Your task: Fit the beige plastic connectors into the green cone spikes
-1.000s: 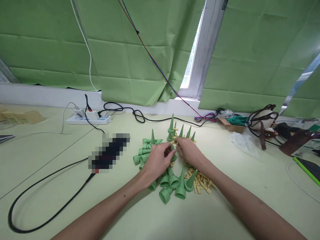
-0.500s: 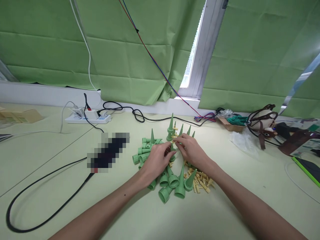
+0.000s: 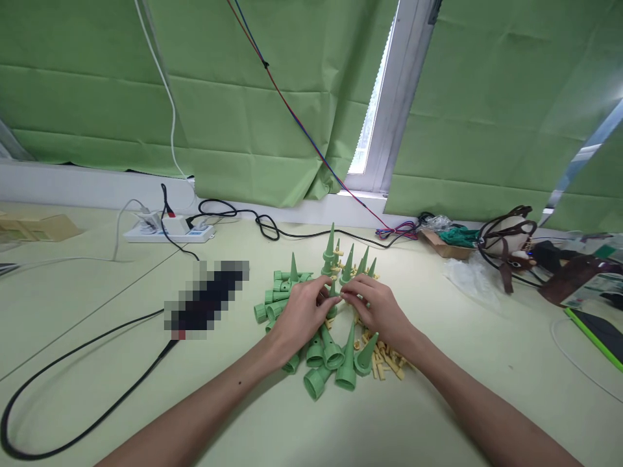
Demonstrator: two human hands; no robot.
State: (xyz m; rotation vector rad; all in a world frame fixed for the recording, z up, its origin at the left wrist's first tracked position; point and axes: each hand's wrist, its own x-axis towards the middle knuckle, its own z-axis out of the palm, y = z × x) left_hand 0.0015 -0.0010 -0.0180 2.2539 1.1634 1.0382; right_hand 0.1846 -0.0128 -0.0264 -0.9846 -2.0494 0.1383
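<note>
In the middle of the table, my left hand (image 3: 306, 308) is closed around a green plastic spike (image 3: 333, 305), a hollow pointed cone partly hidden by the fingers. My right hand (image 3: 374, 301) is pinched shut right beside it, its fingertips meeting the left thumb; whatever sits in that pinch is too small or hidden to make out. Several more green cones (image 3: 346, 370) lie in front of and left of my hands. Behind them, other cones (image 3: 329, 250) stand upright with small yellow pieces on them. Loose yellow plastic pieces (image 3: 389, 363) form a pile under my right wrist.
A black cable (image 3: 63, 447) loops over the table at left, leading to a pixelated dark object (image 3: 209, 298). A white power strip (image 3: 195, 235) lies by the wall. Plastic bags (image 3: 472, 279), an open cardboard box (image 3: 445, 243) and a green-edged device (image 3: 594, 337) are on the right.
My right hand has come down slightly from beside the upright cones, its fingertips now against the left thumb. My left hand stays around the spike. The whole view has shifted a little.
</note>
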